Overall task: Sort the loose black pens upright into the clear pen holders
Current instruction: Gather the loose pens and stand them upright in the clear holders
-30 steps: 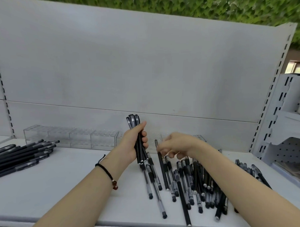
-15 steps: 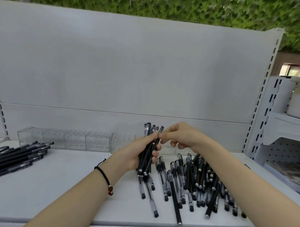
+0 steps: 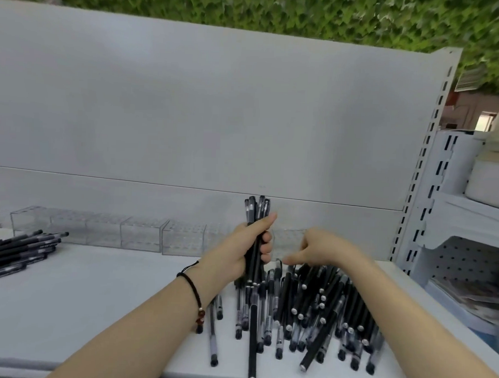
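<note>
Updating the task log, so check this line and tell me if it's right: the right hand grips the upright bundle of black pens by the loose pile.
Not right: the hand is wrong. The left hand grips the upright bundle of black pens by the loose pile; the right hand hovers over that pile. The head view shows it.

light: bright, soft, even | shadows: faint on the counter (image 3: 69, 295) | blur: motion smear on foliage (image 3: 277, 17) and right-side shelving (image 3: 465, 213) | edges: wide-angle bowing of back panel (image 3: 189, 102), slotted upright (image 3: 431, 138) slanted
</note>
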Available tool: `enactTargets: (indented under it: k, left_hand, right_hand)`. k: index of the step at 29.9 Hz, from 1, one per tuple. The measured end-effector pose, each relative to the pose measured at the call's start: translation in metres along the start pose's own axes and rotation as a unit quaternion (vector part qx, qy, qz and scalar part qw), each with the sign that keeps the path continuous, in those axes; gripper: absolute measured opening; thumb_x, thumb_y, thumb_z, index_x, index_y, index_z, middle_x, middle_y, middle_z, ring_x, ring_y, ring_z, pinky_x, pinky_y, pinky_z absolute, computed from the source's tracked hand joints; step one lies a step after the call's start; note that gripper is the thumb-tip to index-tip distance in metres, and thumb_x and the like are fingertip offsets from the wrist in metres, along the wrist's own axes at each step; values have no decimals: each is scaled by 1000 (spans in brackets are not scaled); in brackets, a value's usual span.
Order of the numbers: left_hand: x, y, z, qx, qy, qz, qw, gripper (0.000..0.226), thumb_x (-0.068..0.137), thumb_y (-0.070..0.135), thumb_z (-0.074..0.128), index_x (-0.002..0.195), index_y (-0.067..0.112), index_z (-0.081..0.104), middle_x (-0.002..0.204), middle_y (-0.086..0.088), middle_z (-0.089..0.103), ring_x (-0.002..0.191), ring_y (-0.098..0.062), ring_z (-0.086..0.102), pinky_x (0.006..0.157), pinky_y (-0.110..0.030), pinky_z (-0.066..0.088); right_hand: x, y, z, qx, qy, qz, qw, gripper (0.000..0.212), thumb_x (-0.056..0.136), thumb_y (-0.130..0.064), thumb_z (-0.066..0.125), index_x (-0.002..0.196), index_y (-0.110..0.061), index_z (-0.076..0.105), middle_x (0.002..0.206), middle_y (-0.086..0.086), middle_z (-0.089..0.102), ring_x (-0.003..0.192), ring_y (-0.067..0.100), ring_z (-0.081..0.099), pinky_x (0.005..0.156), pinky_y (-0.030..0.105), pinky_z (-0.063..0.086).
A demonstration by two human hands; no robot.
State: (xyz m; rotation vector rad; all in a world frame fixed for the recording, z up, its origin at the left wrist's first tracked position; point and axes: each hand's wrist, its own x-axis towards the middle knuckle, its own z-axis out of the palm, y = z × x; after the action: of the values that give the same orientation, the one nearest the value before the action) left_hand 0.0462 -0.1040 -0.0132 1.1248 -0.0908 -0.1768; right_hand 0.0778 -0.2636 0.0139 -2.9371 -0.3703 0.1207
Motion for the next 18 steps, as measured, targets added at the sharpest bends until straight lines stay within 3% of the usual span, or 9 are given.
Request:
enactTargets:
  k: [2, 5, 8, 10, 13, 16, 18]
  left_hand:
    - [1, -2, -9, -13, 9, -6, 1000, 27, 88, 29, 67, 74, 17, 47, 55, 3, 46, 40, -9, 40, 38, -19, 35]
    - [1, 3, -24, -44, 28, -11, 999, 25, 89, 27, 65, 75, 16, 47, 57, 2, 49, 42, -9, 44, 37, -18, 36]
    - [1, 4, -24, -59, 37, -26, 997, 25, 87, 26, 66, 72, 13, 51, 66, -4, 61, 54, -14, 59, 41, -21, 47]
    - [1, 0, -19, -39, 20, -39, 998, 24, 88, 25, 65, 71, 12, 55, 83, -11, 71, 71, -21, 70, 57, -28, 59]
    - [-1, -6, -9, -3, -18, -37, 999, 22, 92, 25, 62, 78, 8, 65, 106, -17, 72, 89, -27, 73, 78, -41, 59]
    - [-2, -11, -5, 12, -28, -38, 999, 25, 85, 28, 66, 74, 6, 73, 91, -14, 73, 67, -21, 70, 62, -35, 61]
    - [-3, -11, -3, 18, -36, -36, 999, 22, 80, 28, 69, 77, 7, 65, 74, -6, 64, 50, -14, 58, 46, -25, 52]
  right_hand:
    - [4, 3, 6, 49, 5, -9, 999, 47, 75, -47, 76, 56, -14, 48, 51, -5, 41, 47, 11, 37, 45, 23, 28]
    - [8, 9, 6, 155, 9, -10, 988, 36, 72, -42, 80, 69, -10, 65, 51, -2, 45, 43, 11, 36, 41, 20, 28]
    - [9, 13, 4, 352, 13, -55, 934, 23, 79, -31, 77, 75, -11, 66, 51, -4, 53, 39, 8, 34, 38, 18, 22]
    - [9, 10, 3, 450, 34, -101, 887, 15, 83, -21, 74, 81, -9, 66, 61, -3, 61, 42, 6, 38, 37, 18, 23]
    - [10, 3, 2, 496, 87, -118, 856, 17, 84, -18, 73, 92, -5, 67, 63, -5, 61, 45, 6, 39, 39, 17, 27]
    - [10, 0, 2, 491, 127, -134, 851, 19, 85, -19, 72, 95, -4, 68, 57, -10, 56, 45, 5, 38, 41, 16, 28]
    - [9, 0, 0, 492, 135, -147, 847, 14, 86, -21, 71, 90, -9, 68, 58, -10, 57, 44, 5, 38, 40, 16, 28]
